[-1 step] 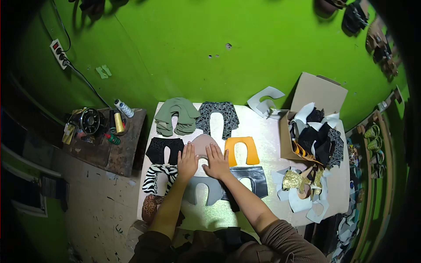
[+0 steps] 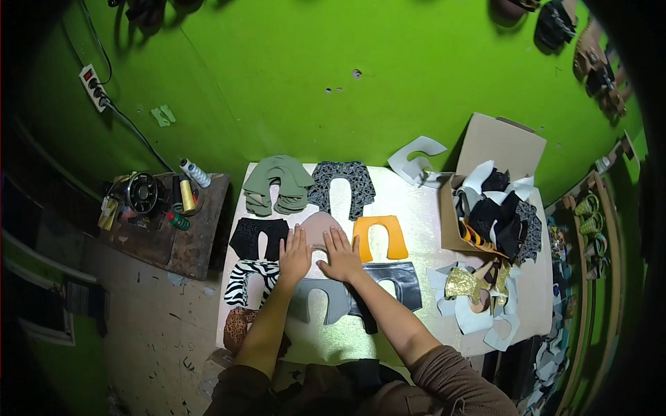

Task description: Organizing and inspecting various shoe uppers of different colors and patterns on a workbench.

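Both my hands lie flat, palms down, on a dusty-pink U-shaped cut piece (image 2: 319,226) in the middle of the table. My left hand (image 2: 296,255) covers its left leg, fingers stretched away from me. On its right leg rests my right hand (image 2: 340,255), fingers spread. Around it lie similar U-shaped pieces: a black textured one (image 2: 248,238) by my left hand, an orange one (image 2: 394,236) by my right fingers, a grey one (image 2: 333,297) nearer me, and a black shiny one (image 2: 408,286). My left forearm partly hides a zebra-striped piece (image 2: 237,286) and a leopard-print one (image 2: 237,331).
A green stack (image 2: 279,166) and a black-and-grey patterned stack (image 2: 347,170) lie at the back of the table (image 2: 409,340). An open cardboard box (image 2: 451,222) of scraps stands right, with loose offcuts (image 2: 473,320) before it. Left is a sewing-machine table (image 2: 208,236).
The view has shifted very slightly. My hands stay flat on the pink piece, and nothing else has visibly moved.
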### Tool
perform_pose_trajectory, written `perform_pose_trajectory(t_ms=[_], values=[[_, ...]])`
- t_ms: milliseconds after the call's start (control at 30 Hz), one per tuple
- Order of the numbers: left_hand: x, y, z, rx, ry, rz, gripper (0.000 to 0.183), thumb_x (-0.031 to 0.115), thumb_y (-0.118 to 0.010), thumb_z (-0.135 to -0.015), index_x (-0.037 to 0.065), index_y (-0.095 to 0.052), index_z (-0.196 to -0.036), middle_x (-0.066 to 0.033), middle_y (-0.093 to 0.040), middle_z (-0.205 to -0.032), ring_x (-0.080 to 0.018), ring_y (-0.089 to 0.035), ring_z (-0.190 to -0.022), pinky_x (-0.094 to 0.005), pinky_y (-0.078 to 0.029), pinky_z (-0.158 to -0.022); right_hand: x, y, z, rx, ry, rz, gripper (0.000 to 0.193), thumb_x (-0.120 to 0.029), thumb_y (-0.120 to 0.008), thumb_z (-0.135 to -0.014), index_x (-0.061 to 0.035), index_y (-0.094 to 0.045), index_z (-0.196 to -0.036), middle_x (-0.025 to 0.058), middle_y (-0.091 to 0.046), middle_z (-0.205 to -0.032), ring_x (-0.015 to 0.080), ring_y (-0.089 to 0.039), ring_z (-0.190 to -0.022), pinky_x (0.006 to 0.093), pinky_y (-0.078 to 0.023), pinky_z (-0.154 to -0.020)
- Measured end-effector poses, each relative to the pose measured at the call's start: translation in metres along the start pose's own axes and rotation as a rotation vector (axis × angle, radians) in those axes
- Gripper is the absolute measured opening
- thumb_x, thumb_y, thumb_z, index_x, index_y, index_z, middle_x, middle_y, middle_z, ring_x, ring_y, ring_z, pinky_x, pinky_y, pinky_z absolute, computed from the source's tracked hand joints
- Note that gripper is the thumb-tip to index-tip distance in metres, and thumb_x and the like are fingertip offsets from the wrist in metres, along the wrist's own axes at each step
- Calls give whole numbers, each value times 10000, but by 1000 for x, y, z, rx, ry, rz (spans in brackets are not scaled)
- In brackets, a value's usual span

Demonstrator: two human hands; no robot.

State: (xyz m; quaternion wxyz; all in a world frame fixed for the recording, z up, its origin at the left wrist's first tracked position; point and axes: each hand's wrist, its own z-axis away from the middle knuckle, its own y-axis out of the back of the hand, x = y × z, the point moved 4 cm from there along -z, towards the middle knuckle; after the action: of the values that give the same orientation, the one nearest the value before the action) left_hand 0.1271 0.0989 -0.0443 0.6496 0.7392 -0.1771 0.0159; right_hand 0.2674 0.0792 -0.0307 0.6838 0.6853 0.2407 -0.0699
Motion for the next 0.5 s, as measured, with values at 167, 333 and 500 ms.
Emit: perform_pose_trajectory(t_ms=[167, 333, 500], values=[[32, 7, 21, 35, 9, -14, 478, 274, -432, -881, 16, -392, -1281, -183, -229, -1412, -377, -170, -1308, -486, -115, -1057, 3, 33, 50, 48, 117, -19, 559, -341, -480, -832, -156, -336, -1340, 150, -218, -1422, 319, -184, -1322, 587, -94, -1028], [106, 26, 73, -42, -72, 220, 434, 269, -465, -864, 38, -463, -1231, -217, -266, -1374, -414, -164, -1290, -530, -97, -1042, 33, 67, 139, 191, 5, -145, 432, -166, -523, -792, -103, -476, -1217, 204, -326, -1336, 350, -258, -1281, 552, -165, -1026], [178, 8, 93, -117, -287, 238, 370, 269, -473, -865, 48, -542, -1154, -201, -300, -1358, -402, -190, -1284, -538, -112, -1035, 78, 89, 188, 310, -37, -178, 348, -72, -514, -770, -63, -524, -1118, 203, -427, -1209, 370, -390, -1163, 501, -263, -1009]])
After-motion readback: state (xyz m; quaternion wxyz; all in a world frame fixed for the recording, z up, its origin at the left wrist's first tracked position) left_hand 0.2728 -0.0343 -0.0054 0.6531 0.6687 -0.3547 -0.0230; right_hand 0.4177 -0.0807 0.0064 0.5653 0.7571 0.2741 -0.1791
